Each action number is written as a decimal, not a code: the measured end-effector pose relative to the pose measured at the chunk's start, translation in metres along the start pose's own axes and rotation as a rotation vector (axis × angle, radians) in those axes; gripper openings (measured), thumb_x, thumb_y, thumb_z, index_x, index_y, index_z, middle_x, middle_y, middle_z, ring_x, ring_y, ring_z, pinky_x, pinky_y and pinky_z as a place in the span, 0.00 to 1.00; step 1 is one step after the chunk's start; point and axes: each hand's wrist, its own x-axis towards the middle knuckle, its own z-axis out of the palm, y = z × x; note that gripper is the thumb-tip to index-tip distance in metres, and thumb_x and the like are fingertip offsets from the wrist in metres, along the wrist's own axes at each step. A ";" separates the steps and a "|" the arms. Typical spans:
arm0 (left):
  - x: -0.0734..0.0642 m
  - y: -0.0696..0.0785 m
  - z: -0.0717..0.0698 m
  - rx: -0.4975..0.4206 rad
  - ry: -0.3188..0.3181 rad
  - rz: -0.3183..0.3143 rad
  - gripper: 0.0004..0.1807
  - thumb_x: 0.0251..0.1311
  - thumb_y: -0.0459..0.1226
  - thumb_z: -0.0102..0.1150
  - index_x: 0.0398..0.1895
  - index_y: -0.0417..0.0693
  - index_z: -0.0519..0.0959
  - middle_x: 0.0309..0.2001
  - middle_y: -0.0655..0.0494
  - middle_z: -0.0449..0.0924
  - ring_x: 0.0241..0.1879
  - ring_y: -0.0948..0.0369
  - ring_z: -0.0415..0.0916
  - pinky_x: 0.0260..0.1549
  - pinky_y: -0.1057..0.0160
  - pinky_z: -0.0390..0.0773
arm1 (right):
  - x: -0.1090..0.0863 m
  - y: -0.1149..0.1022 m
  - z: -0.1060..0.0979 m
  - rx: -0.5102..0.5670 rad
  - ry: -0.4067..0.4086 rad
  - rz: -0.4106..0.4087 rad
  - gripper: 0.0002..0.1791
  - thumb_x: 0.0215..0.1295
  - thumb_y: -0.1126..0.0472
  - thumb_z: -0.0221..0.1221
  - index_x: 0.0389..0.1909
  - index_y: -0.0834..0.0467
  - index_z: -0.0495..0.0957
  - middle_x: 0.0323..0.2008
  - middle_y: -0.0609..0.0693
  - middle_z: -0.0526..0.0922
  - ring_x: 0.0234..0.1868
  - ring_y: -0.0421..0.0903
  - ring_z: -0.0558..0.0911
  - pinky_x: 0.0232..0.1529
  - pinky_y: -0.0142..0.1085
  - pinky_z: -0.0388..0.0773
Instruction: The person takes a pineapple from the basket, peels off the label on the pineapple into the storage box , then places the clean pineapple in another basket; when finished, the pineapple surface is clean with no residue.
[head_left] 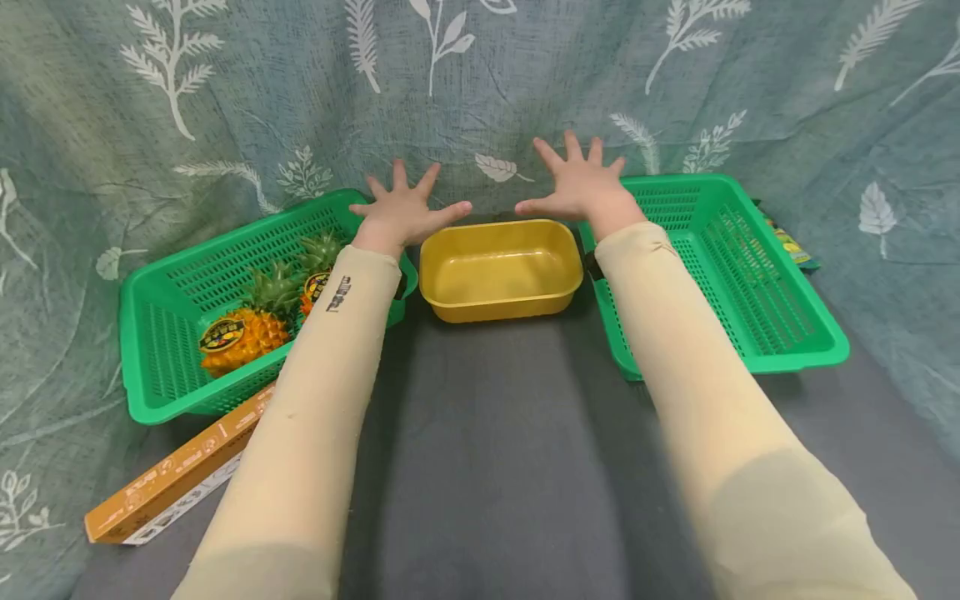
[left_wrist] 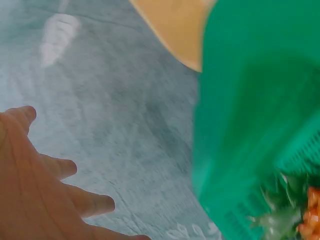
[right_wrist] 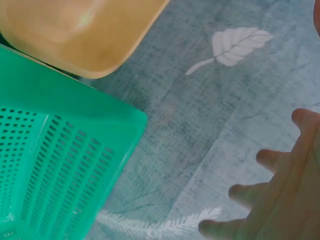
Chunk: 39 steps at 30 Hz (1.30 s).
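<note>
My left hand is spread wide with straight fingers, over the inner back corner of the left green basket. Nothing is in it. Two pineapples lie in that basket, the nearer pineapple orange with a dark label and the other partly hidden by my sleeve. My right hand, also spread and holding nothing, is above the back corner of the right green basket. Between the two baskets sits a yellow rectangular bin with nothing inside. Both wrist views show the fingers apart, near the patterned curtain.
An orange and white long box lies on the dark grey table, in front of the left basket. A green and yellow packet shows behind the right basket. The blue-grey curtain with white leaves closes off the back.
</note>
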 end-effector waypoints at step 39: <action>-0.133 0.027 0.083 -1.222 0.293 0.465 0.42 0.55 0.53 0.54 0.70 0.46 0.52 0.62 0.39 0.61 0.56 0.42 0.66 0.51 0.51 0.69 | -0.151 0.004 0.036 1.168 0.214 -0.219 0.39 0.58 0.63 0.61 0.68 0.57 0.53 0.63 0.55 0.64 0.60 0.54 0.69 0.57 0.48 0.69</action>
